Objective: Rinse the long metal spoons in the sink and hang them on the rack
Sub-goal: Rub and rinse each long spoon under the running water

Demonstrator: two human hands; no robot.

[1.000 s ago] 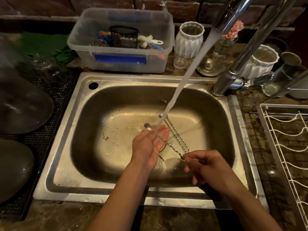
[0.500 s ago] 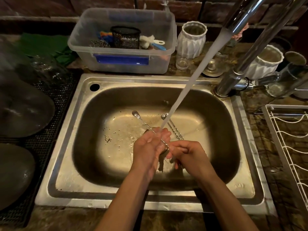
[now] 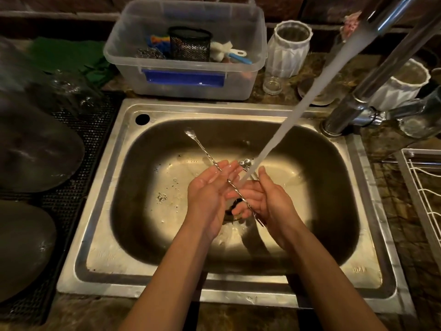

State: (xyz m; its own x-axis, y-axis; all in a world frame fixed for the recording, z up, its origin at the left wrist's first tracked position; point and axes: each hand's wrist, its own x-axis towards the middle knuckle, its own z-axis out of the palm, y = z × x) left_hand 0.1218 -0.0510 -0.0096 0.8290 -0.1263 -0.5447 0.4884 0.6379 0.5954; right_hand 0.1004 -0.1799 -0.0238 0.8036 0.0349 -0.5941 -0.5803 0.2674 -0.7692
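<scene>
Forearms come up from our side of the sink [image 3: 133, 177], and we see both hands over the middle of its basin. Our left hand [image 3: 210, 189] lies palm up with the fingers spread wide. A long twisted spoon [image 3: 216, 167] rests across that palm, and its small bowl points at the basin's far left corner. Our right hand [image 3: 269, 199] is cupped loosely around the spoon's near end, palm turned to the left one; we cannot tell how firmly it grips. Water [image 3: 310, 89] strikes between the two hands. Just beyond the fingertips, more spoons [image 3: 247, 162] lie on the basin floor. Right of the sink is a wire rack [image 3: 427, 199], near the faucet [image 3: 372, 75] at the far right corner. Behind the sink sits a clear tub [image 3: 186, 60] of scrubbers.
</scene>
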